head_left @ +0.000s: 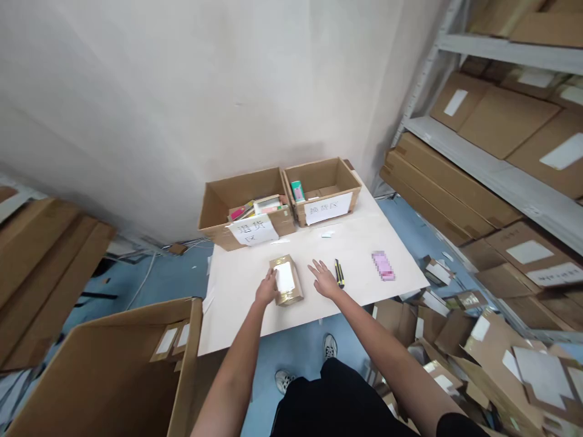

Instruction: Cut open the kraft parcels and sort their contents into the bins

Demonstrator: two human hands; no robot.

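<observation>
Pale tabletop (241, 303): left hand (268, 286) touches carton (286, 280), grip unclear; right hand (323, 281) spread beside cutter (339, 274), careless sweep could knock it off

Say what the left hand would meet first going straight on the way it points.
Most likely the small parcel: the left hand is at its left side, seemingly touching it, though depth is hard to judge.

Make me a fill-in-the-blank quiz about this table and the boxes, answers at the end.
1. The person's ____ hand touches the taped cardboard parcel.
2. The utility knife lies to the ____ of the other hand.
3. Open-topped cardboard boxes on the table number ____.
4. Their paper signs are ____ in colour.

Missing words: left; right; two; white.
</observation>
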